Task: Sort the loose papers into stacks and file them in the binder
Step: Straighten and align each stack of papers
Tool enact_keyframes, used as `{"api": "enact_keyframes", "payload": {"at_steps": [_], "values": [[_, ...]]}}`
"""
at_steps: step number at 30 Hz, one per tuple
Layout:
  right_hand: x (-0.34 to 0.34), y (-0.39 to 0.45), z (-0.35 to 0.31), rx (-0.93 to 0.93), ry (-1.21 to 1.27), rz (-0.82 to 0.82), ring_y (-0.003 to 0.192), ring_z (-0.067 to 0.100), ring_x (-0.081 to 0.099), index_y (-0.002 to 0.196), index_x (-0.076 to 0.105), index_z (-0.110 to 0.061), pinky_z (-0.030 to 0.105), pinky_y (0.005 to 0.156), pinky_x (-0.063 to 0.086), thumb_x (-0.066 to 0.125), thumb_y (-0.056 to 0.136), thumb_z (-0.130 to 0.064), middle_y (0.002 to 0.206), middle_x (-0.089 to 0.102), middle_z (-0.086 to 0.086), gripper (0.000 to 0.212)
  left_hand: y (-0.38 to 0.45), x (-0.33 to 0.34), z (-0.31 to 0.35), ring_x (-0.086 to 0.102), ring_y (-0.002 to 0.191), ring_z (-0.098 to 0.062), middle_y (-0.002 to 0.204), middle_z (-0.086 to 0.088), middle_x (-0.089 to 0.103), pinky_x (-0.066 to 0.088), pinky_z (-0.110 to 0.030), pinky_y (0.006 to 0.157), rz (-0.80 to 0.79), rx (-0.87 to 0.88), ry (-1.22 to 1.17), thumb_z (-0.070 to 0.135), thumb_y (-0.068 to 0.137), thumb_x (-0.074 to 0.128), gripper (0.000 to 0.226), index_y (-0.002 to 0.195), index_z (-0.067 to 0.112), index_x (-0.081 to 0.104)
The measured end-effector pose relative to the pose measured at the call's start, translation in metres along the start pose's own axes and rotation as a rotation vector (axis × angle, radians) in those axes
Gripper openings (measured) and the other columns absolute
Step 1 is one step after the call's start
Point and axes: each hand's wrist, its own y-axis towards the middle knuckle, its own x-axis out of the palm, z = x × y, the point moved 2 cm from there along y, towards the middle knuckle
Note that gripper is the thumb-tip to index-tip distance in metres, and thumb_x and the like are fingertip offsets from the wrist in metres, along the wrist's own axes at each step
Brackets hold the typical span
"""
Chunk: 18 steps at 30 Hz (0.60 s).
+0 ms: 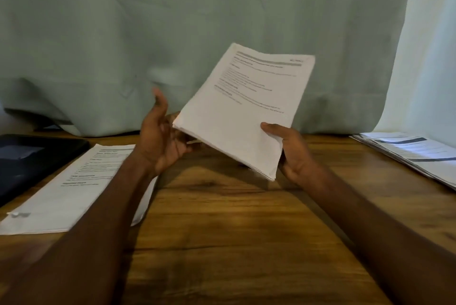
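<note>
A pale green curtain [172,20] hangs in loose folds behind the wooden worktop [222,230], with a brighter white curtain [429,58] at the right edge.

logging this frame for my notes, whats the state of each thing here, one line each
held sheaf of papers: lifted off the table, tilted, printed side up
right hand: grips the sheaf's near right corner, thumb on top
left hand: at the sheaf's left corner, thumb raised, grip unclear
left paper stack: flat on the wooden table
right paper stack: flat, sheets fanned
dark binder: closed, flat
</note>
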Motion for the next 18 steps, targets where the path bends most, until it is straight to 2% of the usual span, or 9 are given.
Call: {"api": "enact_keyframes", "payload": {"at_steps": [2,3,5,7,9,10,12,15,18], "values": [[0.0,0.001,0.002,0.006,0.087,0.046,0.115,0.037,0.067,0.127,0.065,-0.017,0.053,0.095,0.057,0.07,0.093,-0.019,0.118,0.075,0.01,0.034,0.004,0.01,-0.007,0.053,0.136,-0.035,0.147,-0.016,0.055,0.043,-0.055,0.111,-0.105,0.012,-0.185,0.093,0.079,0.027,0.11,0.146,0.009,0.053],[0.001,0.001,0.003,0.011,0.127,0.064,0.115,0.037,0.067,0.129,0.064,-0.017,0.054,0.093,0.058,0.07,0.094,-0.019,0.118,0.074,0.011,0.036,0.007,0.017,-0.013,0.05,0.139,-0.035,0.15,-0.015,0.053,0.038,-0.055,0.116,-0.135,0.019,-0.211,0.093,0.077,0.03,0.112,0.149,0.009,0.048],[0.001,0.001,0.005,0.022,0.183,0.095,0.115,0.04,0.067,0.131,0.062,-0.018,0.061,0.091,0.056,0.071,0.093,-0.022,0.121,0.073,0.013,0.039,0.01,0.036,-0.028,0.051,0.139,-0.034,0.147,-0.014,0.056,0.037,-0.054,0.117,-0.087,0.047,-0.146,0.077,0.085,0.045,0.092,0.15,0.012,0.047],[0.004,0.0,0.008,0.008,0.178,0.118,0.117,0.043,0.066,0.131,0.062,-0.018,0.056,0.084,0.06,0.072,0.093,-0.025,0.122,0.072,0.014,0.04,0.011,0.053,-0.046,0.057,0.132,-0.034,0.138,-0.013,0.064,0.047,-0.053,0.109,0.001,0.073,-0.071,0.05,0.091,0.059,0.065,0.144,0.013,0.051],[0.008,-0.002,0.012,-0.03,0.136,0.127,0.115,0.042,0.067,0.127,0.064,-0.02,0.043,0.072,0.062,0.071,0.093,-0.028,0.121,0.073,0.012,0.036,0.013,0.061,-0.063,0.062,0.126,-0.034,0.132,-0.011,0.068,0.053,-0.053,0.102,0.083,0.105,-0.054,0.036,0.09,0.069,0.058,0.142,0.017,0.052],[0.01,-0.004,0.013,-0.042,0.11,0.129,0.112,0.039,0.069,0.124,0.065,-0.022,0.041,0.071,0.062,0.071,0.094,-0.028,0.118,0.075,0.01,0.032,0.016,0.061,-0.07,0.064,0.124,-0.034,0.132,-0.011,0.068,0.053,-0.054,0.101,0.119,0.123,-0.069,0.034,0.089,0.074,0.06,0.143,0.018,0.052],[0.015,-0.006,0.016,-0.056,0.079,0.123,0.107,0.033,0.072,0.122,0.065,-0.025,0.045,0.077,0.062,0.071,0.094,-0.028,0.113,0.076,0.006,0.028,0.018,0.058,-0.075,0.066,0.119,-0.035,0.13,-0.011,0.069,0.053,-0.058,0.099,0.203,0.152,-0.105,0.033,0.086,0.081,0.063,0.142,0.02,0.055],[0.021,-0.007,0.015,-0.051,0.061,0.069,0.103,0.026,0.074,0.126,0.063,-0.026,0.046,0.08,0.062,0.071,0.094,-0.024,0.113,0.077,0.003,0.033,0.02,0.046,-0.069,0.071,0.11,-0.034,0.122,-0.009,0.073,0.055,-0.061,0.094,0.333,0.195,-0.079,0.03,0.084,0.084,0.057,0.135,0.022,0.06],[0.021,-0.009,0.009,-0.038,0.023,0.035,0.097,0.024,0.074,0.123,0.065,-0.023,0.036,0.069,0.061,0.075,0.091,-0.022,0.107,0.078,0.002,0.033,0.016,0.041,-0.045,0.075,0.098,-0.024,0.109,-0.001,0.077,0.062,-0.047,0.079,0.342,0.263,0.048,0.019,0.086,0.081,0.04,0.122,0.024,0.065]]}}
